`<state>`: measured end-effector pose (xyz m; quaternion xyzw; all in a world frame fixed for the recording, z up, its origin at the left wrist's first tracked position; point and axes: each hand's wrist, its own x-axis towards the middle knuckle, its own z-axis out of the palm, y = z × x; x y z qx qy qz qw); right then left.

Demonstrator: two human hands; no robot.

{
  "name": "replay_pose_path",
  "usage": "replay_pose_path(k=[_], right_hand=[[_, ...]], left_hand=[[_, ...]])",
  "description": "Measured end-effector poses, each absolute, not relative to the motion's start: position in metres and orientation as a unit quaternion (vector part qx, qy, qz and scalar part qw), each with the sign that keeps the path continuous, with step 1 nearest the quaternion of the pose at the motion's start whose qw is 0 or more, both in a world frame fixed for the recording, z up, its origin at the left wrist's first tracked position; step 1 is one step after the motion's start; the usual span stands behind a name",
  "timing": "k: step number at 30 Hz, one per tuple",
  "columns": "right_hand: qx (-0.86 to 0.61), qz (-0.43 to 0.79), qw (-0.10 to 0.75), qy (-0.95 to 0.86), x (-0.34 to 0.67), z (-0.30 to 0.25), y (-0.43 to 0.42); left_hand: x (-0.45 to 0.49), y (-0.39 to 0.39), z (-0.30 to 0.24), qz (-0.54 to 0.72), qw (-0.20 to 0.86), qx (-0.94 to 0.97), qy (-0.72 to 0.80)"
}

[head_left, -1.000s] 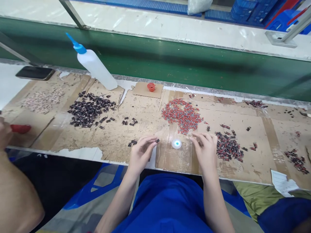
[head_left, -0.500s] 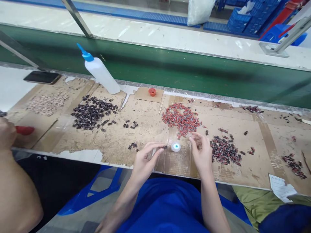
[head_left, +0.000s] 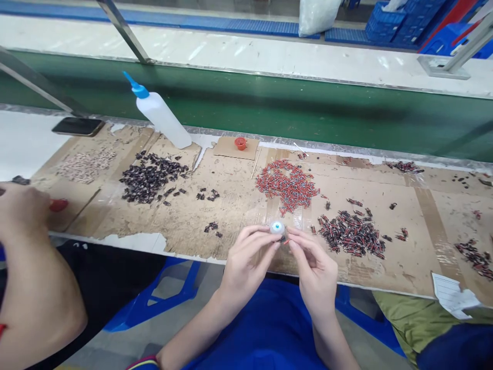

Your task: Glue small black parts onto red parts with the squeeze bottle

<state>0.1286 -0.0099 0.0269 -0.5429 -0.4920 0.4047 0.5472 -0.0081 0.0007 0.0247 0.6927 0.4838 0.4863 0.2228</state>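
Observation:
My left hand (head_left: 250, 257) pinches a small black part (head_left: 283, 238) between thumb and fingertips. Against it, my right hand (head_left: 315, 262) holds a small red part (head_left: 286, 242) in a similar pinch. The two parts meet at the fingertips; whether one sits inside the other is too small to tell. Just beyond the fingers stands a round whitish container (head_left: 277, 227) with a blue dot in its middle. Behind that lies a heap of small red parts (head_left: 285, 185). To the right of my right hand is a pile of black-and-red pieces (head_left: 352, 234).
Cardboard (head_left: 239, 200) covers the bench. Leftward lie a pile of black parts (head_left: 150, 177), pale pieces (head_left: 87, 165), a white bottle (head_left: 164, 121) with blue nozzle and a phone (head_left: 78, 126). A red cup (head_left: 241, 144) stands behind. A co-worker's arm (head_left: 34, 257) reaches in at left.
Both hands have come together in front of the round container, the right moving inward from the red heap with a red part now in its fingers. The co-worker's arm shows farther into view.

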Motion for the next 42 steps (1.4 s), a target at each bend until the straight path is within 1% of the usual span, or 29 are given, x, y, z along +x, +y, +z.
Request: replay_pose_path(k=[6,12,21,30,33,39,42], right_hand=[[-0.570,0.434,0.520,-0.465,0.129,0.023,-0.013],[-0.575,0.420,0.529,-0.462,0.129,0.018,-0.016],[-0.561,0.355,0.519,-0.539,0.125,0.013,-0.020],[-0.560,0.298,0.534,-0.560,0.122,0.014,-0.020],[-0.551,0.302,0.535,-0.565,0.125,0.015,-0.018],[-0.519,0.333,0.506,-0.603,0.139,0.019,-0.016],[-0.534,0.336,0.507,-0.587,0.140,0.014,-0.019]], left_hand=[[-0.008,0.001,0.028,0.464,0.192,0.726,0.470],[-0.008,0.001,0.027,0.455,0.190,0.742,0.454],[-0.009,0.001,0.024,0.463,0.280,0.708,0.454],[-0.005,-0.001,0.031,0.470,0.328,0.657,0.489],[-0.004,-0.001,0.031,0.468,0.345,0.647,0.494],[-0.004,-0.002,0.034,0.456,0.384,0.634,0.493],[-0.005,-0.001,0.038,0.443,0.394,0.637,0.493]])
